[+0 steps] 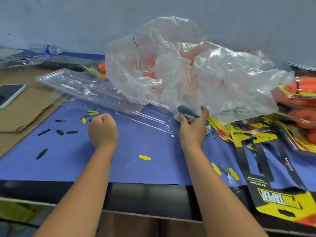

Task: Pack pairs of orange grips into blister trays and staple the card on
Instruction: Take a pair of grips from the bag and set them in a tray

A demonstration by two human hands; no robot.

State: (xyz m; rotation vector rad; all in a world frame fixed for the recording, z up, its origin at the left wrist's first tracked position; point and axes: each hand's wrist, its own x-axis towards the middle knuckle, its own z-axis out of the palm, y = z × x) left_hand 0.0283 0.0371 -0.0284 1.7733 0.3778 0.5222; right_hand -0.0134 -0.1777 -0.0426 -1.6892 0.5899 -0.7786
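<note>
Seemingly between packs: left hand [102,128] is a bare fist, right hand [194,124] reaches spread-fingered at the stapler [185,111] (nothing gripped yet); next, orange grips [149,75] must fill the empty tray [82,86].

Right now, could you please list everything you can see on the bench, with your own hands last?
plastic bag: one, clear, centre back, orange grips inside.
blister trays: clear stack, left of bag.
stapler: one, teal and white, at bag's front edge.
printed cards: several, black and yellow, right.
packed blisters: stack, orange, far right.
punched tabs: many, yellow and black, scattered on blue mat.
phone: one, left.
water bottle: one, clear, back left.
left hand: fist, empty.
right hand: at stapler.
</note>
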